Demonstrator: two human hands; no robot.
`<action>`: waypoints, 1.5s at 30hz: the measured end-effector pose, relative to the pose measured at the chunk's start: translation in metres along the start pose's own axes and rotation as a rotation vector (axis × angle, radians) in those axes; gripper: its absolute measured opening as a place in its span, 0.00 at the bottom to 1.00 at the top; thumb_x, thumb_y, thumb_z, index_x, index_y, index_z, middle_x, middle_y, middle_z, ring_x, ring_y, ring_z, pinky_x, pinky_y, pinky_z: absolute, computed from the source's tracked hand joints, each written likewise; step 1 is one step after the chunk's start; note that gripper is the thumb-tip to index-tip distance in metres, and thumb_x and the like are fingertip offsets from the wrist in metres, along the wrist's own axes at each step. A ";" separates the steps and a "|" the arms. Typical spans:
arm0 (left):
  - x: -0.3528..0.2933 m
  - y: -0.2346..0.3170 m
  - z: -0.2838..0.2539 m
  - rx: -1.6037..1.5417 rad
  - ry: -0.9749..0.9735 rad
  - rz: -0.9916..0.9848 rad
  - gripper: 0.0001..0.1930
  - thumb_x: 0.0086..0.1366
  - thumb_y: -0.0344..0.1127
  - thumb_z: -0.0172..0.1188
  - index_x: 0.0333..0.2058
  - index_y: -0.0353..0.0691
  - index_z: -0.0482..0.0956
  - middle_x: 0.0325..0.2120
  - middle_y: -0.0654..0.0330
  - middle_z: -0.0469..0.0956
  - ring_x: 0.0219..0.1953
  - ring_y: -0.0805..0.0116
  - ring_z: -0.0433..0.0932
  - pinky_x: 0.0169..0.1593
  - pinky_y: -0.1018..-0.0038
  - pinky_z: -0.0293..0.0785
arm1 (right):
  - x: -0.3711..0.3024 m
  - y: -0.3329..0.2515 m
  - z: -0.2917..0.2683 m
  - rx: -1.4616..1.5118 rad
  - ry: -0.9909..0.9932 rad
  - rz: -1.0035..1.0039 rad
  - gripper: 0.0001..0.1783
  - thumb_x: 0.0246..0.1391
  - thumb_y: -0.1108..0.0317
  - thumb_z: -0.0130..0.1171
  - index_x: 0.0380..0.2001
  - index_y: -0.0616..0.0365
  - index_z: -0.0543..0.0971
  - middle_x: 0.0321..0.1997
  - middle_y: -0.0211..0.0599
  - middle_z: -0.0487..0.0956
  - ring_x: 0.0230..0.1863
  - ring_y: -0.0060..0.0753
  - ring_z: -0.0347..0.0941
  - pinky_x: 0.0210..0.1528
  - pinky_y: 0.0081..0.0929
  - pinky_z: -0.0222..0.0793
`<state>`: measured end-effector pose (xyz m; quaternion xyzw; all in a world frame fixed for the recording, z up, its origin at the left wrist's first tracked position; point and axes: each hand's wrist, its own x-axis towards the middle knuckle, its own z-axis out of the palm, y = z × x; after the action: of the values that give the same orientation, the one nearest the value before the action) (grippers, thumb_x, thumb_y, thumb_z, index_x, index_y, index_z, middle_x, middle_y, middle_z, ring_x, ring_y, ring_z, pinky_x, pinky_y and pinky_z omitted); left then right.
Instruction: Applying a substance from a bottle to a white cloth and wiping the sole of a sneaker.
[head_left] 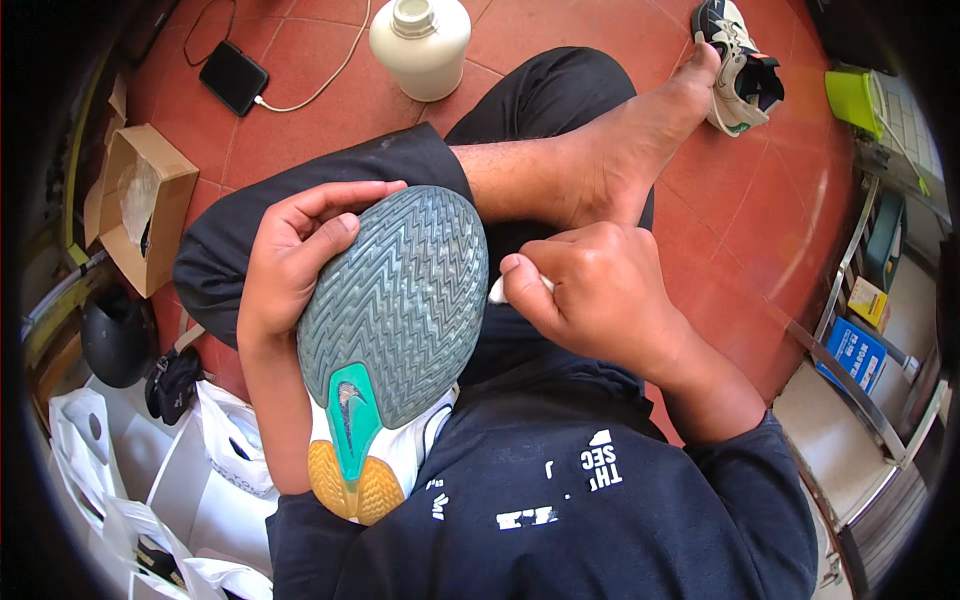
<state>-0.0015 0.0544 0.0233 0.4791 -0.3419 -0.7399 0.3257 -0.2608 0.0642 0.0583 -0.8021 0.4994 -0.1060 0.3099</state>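
A sports shoe (pixel 400 290) is held sole up in front of me, toe end away and heel against my dark shirt. Its sole is grey with a zigzag tread, a green middle and a yellow heel. My left hand (pixel 300 250) grips the shoe at its left toe edge, thumb lying on the sole. Just right of the shoe, my right hand (pixel 590 280) is closed round a small white thing, perhaps a cloth; only a bit of it shows by the thumb. The shoe's upper is mostly hidden beneath.
A matching-looking shoe (pixel 738 80) stands at the far right beside my bare foot. On the red tiles are a white jar (pixel 420 50), a black phone-like device (pixel 233 78) with a cable, and an open cardboard box (pixel 150 200). White plastic bags (pixel 235 440) sit at left; a shelf rack (pixel 850 370) stands at right.
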 end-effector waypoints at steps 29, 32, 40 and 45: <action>0.002 0.002 0.005 0.073 0.025 -0.017 0.16 0.61 0.22 0.51 0.47 0.25 0.76 0.42 0.52 0.80 0.37 0.76 0.79 0.45 0.81 0.74 | 0.011 -0.009 -0.003 -0.257 -0.143 -0.067 0.21 0.51 0.56 0.54 0.10 0.54 0.79 0.10 0.44 0.74 0.13 0.44 0.75 0.17 0.38 0.71; 0.003 0.001 0.005 0.064 0.029 -0.016 0.15 0.61 0.22 0.51 0.47 0.25 0.76 0.42 0.52 0.80 0.38 0.77 0.79 0.45 0.81 0.74 | 0.008 -0.013 -0.003 -0.222 -0.144 -0.082 0.21 0.51 0.56 0.53 0.10 0.54 0.79 0.10 0.43 0.74 0.14 0.43 0.75 0.17 0.38 0.71; 0.002 0.001 0.004 0.072 0.005 -0.025 0.15 0.61 0.22 0.51 0.47 0.24 0.75 0.45 0.51 0.79 0.40 0.75 0.79 0.47 0.80 0.74 | 0.010 -0.012 -0.005 -0.252 -0.143 -0.107 0.21 0.51 0.56 0.53 0.10 0.54 0.79 0.10 0.43 0.74 0.14 0.44 0.76 0.17 0.38 0.72; 0.001 0.001 0.002 0.073 0.024 -0.012 0.15 0.61 0.21 0.51 0.47 0.24 0.75 0.46 0.50 0.79 0.42 0.74 0.79 0.49 0.78 0.74 | 0.009 -0.012 0.002 -0.256 -0.067 -0.105 0.20 0.50 0.57 0.54 0.10 0.54 0.79 0.10 0.42 0.74 0.14 0.42 0.75 0.16 0.37 0.71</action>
<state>-0.0033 0.0531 0.0238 0.5014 -0.3619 -0.7232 0.3077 -0.2469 0.0604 0.0629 -0.8632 0.4556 -0.0307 0.2154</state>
